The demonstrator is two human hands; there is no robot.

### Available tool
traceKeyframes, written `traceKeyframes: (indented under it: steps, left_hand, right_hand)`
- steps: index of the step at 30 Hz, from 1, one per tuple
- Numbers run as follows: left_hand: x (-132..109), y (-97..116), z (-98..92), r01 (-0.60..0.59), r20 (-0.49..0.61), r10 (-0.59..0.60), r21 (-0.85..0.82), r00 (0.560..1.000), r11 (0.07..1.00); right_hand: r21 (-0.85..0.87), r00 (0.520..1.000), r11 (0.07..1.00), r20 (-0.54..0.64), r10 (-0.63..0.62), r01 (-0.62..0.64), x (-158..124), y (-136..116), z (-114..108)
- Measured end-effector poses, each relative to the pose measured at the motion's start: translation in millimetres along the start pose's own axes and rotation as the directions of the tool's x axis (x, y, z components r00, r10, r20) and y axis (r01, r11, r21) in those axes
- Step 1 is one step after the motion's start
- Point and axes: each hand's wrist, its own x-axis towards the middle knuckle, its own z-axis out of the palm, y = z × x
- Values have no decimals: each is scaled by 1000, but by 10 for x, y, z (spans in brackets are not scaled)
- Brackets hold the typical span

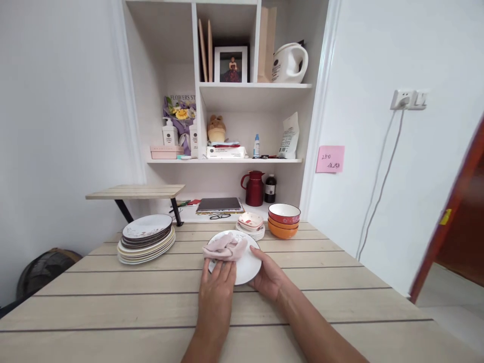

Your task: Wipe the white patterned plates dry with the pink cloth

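Right hand (269, 278) clasped plate (249, 266) by rim; left hand (217, 285) touched cloth (226, 248) on it, fingers extended, hold unclear. Wiping looked unfinished; far-left plate stack (146, 240): unclear whether wiped.

Above the tabletop (151, 303), a person's left hand (217, 289) and right hand (269, 276) appear bare, with slim fingers and smooth, unmarked backs. The left forearm (206, 339), over the tabletop's near edge, is bare as well, tapering toward the wrist. The right forearm (315, 322), shown at greater length over the tabletop, is uncovered, broadening from a narrow wrist.
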Motion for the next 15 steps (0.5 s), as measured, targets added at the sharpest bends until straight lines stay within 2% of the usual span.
traceKeyframes:
  steps: [2, 3, 5, 10, 13, 15]
  left_hand:
    - [-22, -68, 14, -140, -5, 151, 343, 989, 929]
    - [-29, -99, 25, -180, 12, 195, 444, 981, 878]
    - [-33, -140, 52, -226, 65, 227, 532, 972, 816]
    - [-19, -70, 83, -285, 190, 218, 496, 957, 820]
    - [-7, 15, 39, -383, 214, 322, 379, 922, 842]
    - [3, 53, -6, -439, 171, 405, 301, 898, 846]
  right_hand:
    - [56, 997, 997, 65, 47, -51, -12, 104, 80]
    - [72, 996, 996, 68, 51, -55, -13, 148, 108]
    - [105, 999, 994, 28, 36, -39, -4, 210, 139]
    - [195, 998, 981, -64, 13, 0, 37, 204, 144]
    - [225, 989, 972, -141, -43, 74, 52, 150, 132]
    - [232, 981, 967, -184, -63, 106, 60, 129, 127]
